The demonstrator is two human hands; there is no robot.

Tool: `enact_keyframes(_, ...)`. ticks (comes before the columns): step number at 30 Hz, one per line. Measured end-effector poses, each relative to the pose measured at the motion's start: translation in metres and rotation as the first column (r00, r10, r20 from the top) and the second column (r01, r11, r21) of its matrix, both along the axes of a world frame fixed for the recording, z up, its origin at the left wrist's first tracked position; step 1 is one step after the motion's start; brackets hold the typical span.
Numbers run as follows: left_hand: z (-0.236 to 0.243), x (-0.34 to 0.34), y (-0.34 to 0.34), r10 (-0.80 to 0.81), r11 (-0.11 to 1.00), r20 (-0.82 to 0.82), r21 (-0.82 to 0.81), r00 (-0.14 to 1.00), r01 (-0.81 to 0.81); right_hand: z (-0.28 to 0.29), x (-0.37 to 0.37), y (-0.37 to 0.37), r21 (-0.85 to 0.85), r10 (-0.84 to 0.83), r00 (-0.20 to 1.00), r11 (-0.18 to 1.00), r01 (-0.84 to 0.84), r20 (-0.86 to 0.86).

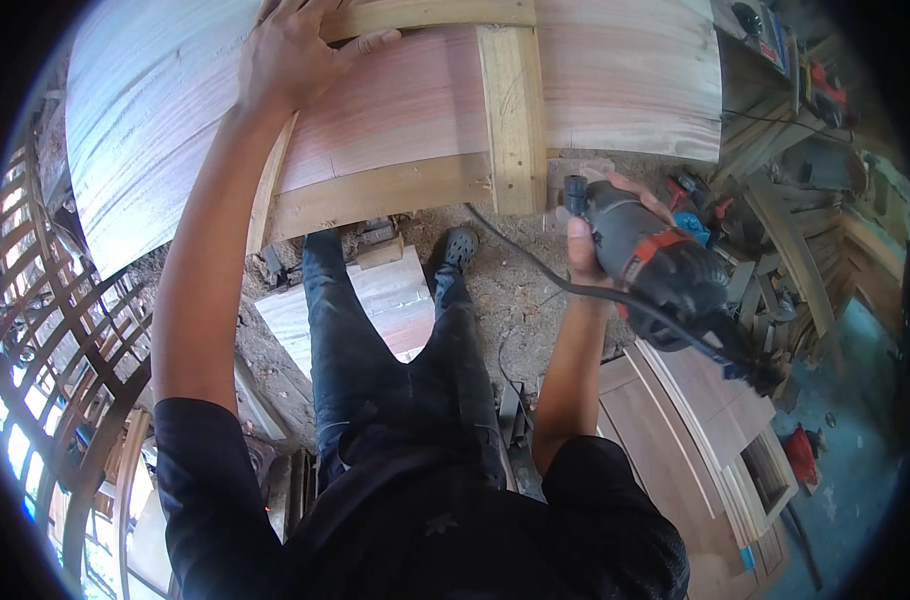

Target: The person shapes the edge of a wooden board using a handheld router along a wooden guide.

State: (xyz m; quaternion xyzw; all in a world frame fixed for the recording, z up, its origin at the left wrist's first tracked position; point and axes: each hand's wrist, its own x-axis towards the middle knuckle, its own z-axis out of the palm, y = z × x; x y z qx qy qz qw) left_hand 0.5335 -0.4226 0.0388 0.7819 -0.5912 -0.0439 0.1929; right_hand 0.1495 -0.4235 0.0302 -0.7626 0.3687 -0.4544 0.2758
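Observation:
My left hand (293, 55) lies on a wide wooden panel (395, 100), its thumb stretched out beside a pale wooden strip (430, 13). Some of its fingertips run out at the upper edge. A short upright batten (515, 110) and a lower rail (380, 192) are joined in a frame on the panel. In my right hand (587, 250) is a grey and red corded router (655, 250), tilted near the panel's front edge. Its clear plate (573, 185) sits beside the batten's lower end. What the bit touches is hidden.
The router's black cord (525, 255) loops in front of the panel. Below, a loose board (395, 305) lies on the dusty ground by my legs. Stacked cabinet panels (675, 420) stand at right, with wood offcuts (765, 290) above them. A curved lattice (65, 300) is at left.

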Motion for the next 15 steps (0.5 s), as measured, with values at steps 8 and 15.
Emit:
enact_keyframes(8,-0.003,0.0,0.002,0.095,0.994,-0.034,0.052,0.995,-0.093,-0.018,0.01,-0.019,0.098,-0.017,0.95,0.995,-0.014,0.311)
enact_keyframes(15,-0.022,0.008,0.001,-0.004,0.996,0.036,-0.084,0.999,0.007,-0.018,0.02,-0.017,-0.036,-0.029,0.981,0.999,0.036,0.192)
